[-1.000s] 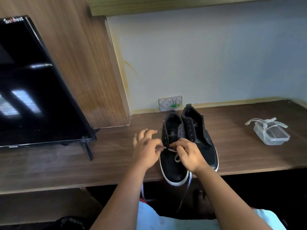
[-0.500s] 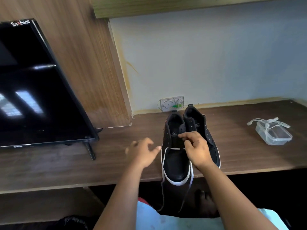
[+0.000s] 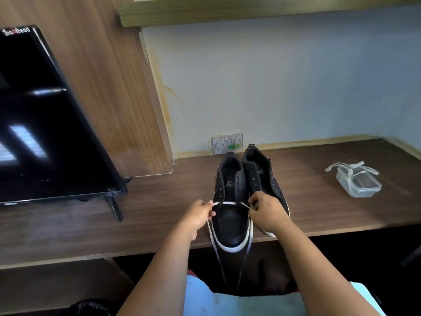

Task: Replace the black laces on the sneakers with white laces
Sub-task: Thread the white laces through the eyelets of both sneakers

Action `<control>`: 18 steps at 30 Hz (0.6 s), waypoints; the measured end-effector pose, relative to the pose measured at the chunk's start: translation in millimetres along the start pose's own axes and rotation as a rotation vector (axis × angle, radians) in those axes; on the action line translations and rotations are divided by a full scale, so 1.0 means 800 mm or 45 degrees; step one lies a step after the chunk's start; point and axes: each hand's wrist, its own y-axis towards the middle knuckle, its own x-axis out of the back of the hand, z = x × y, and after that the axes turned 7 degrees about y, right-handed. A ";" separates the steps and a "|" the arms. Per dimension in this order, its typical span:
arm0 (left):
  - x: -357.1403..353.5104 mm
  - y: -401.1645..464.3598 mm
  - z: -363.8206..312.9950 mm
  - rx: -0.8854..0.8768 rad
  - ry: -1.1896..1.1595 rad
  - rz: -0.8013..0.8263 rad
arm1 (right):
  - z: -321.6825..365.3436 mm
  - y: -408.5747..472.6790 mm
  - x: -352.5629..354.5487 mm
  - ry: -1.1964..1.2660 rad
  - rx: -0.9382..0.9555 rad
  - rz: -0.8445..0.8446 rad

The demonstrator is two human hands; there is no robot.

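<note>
Both hands pinch the white lace (image 3: 228, 203) in their fingers, left hand (image 3: 200, 212) and right hand (image 3: 266, 209) drawing its halves level across the lowest eyelets, probably, of the left sneaker (image 3: 230, 208) on the counter (image 3: 159, 215)

Wooden desk (image 3: 319, 208): sneakers (image 3: 230, 226), container (image 3: 358, 185), television (image 3: 45, 124).
</note>
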 end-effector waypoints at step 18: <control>-0.066 -0.023 -0.028 -0.768 0.868 -0.328 | 0.033 -0.048 0.079 1.273 0.140 0.214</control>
